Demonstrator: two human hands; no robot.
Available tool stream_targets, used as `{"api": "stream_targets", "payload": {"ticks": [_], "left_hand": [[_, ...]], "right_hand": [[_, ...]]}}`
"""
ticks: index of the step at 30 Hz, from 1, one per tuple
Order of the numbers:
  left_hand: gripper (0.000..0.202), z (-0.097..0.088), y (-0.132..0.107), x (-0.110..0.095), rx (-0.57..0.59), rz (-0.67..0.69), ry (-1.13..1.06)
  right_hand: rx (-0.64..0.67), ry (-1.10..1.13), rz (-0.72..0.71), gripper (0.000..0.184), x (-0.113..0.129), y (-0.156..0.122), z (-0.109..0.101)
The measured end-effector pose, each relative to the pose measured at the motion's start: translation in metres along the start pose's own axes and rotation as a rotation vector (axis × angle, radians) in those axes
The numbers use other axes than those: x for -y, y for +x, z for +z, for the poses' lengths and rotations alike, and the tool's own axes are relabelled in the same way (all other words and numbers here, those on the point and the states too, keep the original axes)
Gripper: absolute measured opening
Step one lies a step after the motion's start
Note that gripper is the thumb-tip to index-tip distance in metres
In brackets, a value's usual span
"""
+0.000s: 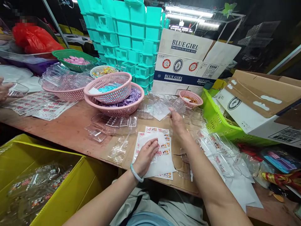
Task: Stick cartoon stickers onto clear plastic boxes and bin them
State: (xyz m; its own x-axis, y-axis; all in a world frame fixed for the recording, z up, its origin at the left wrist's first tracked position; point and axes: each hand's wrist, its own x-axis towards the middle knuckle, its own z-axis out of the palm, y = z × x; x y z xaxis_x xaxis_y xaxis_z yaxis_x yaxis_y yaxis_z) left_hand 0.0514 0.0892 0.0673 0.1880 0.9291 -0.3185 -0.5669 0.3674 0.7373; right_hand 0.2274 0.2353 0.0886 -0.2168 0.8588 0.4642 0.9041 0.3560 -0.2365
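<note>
Left hand [145, 158] sits right on top of the sticker sheets [166, 146], fingers loosely curled, can't tell if it's pinching anything. They're flat white paper, long side pointing away from the body. Right hand [178, 123] is further out, past their right edge, fingertips by a white slip [160, 112] and shiny clear trays [176, 103], grip unclear. Behind: round lattice-sided pink baskets [117, 110], boxy teal plastic crates [124, 35].

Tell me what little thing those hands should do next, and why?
Maybe the right hand should pick up one clear plastic piece: it is stretched out close to the clear plastic pile, while the left hand is over the sticker sheets.
</note>
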Motion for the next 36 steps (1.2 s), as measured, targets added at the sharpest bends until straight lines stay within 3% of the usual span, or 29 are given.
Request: {"api": "stream_targets", "payload": {"ticks": [2, 5, 8, 11, 14, 18, 21, 28, 36], "left_hand": [[0.053, -0.001, 0.002, -0.003, -0.057, -0.012, -0.087], [0.062, 0.001, 0.001, -0.007, 0.005, -0.102, -0.219], [0.061, 0.002, -0.003, -0.009, 0.099, -0.125, -0.267], [0.056, -0.007, -0.005, -0.008, 0.088, -0.092, -0.22], [0.055, -0.023, -0.005, -0.005, -0.005, -0.016, -0.063], [0.058, -0.037, -0.006, 0.001, -0.057, 0.01, 0.156], [0.057, -0.039, -0.006, 0.005, -0.012, 0.026, 0.231], [0.061, -0.038, -0.007, 0.006, -0.01, 0.026, 0.246], [0.058, -0.038, -0.011, 0.006, -0.03, 0.025, 0.189]], "right_hand": [[-0.19, 0.126, 0.063, 0.053, 0.019, -0.027, -0.006], [-0.461, 0.369, 0.161, 0.048, 0.047, -0.07, -0.007], [-0.551, 0.483, 0.232, 0.044, 0.063, -0.105, -0.001], [-0.44, 0.64, 0.268, 0.054, 0.065, -0.128, -0.003], [-0.279, 0.783, 0.332, 0.063, 0.064, -0.142, -0.017], [-0.304, 0.927, 0.532, 0.026, 0.072, -0.148, -0.039], [-0.184, 1.071, 0.649, 0.024, 0.082, -0.145, -0.043], [-0.026, 1.065, 0.733, 0.03, 0.098, -0.141, -0.036], [0.013, 1.064, 0.794, 0.035, 0.108, -0.139, -0.035]]}}
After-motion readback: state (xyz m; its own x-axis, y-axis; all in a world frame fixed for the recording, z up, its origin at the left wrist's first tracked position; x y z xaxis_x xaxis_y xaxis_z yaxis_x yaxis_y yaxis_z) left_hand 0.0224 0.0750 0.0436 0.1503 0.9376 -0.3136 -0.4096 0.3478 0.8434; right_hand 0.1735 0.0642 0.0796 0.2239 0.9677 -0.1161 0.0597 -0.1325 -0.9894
